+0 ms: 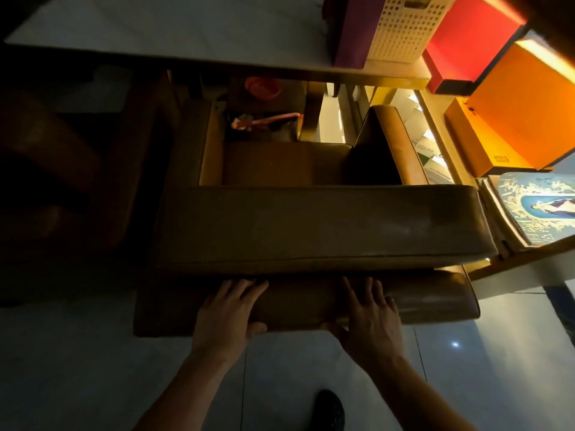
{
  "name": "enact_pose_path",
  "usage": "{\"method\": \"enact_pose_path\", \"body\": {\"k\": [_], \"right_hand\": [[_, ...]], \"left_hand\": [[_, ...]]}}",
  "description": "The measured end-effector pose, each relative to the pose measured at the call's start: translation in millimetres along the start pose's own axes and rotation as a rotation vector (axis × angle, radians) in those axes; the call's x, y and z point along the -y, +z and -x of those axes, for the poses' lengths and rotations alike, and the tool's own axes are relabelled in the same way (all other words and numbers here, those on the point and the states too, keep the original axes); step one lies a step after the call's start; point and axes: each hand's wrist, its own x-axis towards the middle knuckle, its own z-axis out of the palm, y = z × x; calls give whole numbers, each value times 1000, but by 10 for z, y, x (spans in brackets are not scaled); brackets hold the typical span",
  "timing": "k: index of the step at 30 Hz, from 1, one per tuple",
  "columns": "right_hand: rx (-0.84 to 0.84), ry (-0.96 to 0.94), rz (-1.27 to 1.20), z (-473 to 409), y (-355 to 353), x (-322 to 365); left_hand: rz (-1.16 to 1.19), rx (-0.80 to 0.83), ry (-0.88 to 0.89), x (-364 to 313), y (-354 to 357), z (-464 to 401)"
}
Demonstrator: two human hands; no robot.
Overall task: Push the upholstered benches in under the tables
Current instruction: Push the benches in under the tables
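A brown upholstered bench (pixel 311 225) fills the middle of the view, seen from above and behind its thick backrest. Its seat (pixel 280 163) and right armrest (pixel 392 138) reach toward a white-topped table (pixel 155 29), whose front edge overhangs the far end of the seat. A lower padded ledge (pixel 298 300) runs along the back of the bench. My left hand (pixel 228 309) lies on this ledge, fingers spread on top and thumb hooked round its near edge. My right hand (pixel 368 312) grips the same ledge a little to the right in the same way.
On the table's right end stand a purple box (pixel 351 29) and a white perforated basket (pixel 407 26). Red (pixel 466 42) and orange (pixel 522 98) boxes and a blue printed cover (pixel 535 206) fill shelves at right. A red bowl (pixel 263 87) sits under the table. My dark shoe (pixel 329 410) stands on glossy tiles.
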Motion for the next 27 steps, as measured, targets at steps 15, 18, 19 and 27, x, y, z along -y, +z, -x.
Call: {"method": "enact_pose_path", "body": {"k": [15,18,19,27], "right_hand": [[75,59,-105,-143,-80,418],[37,54,-121,-361,-149,410],[26,51,-120,-438,-180,404],[-6,34,-103,-968,-451,392]], "left_hand": [[17,40,39,375,-139,-177],[14,15,24,364,-189,-385],[15,11,14,362,-201,-460],[37,-10,-16,410,-285,-1026]]}}
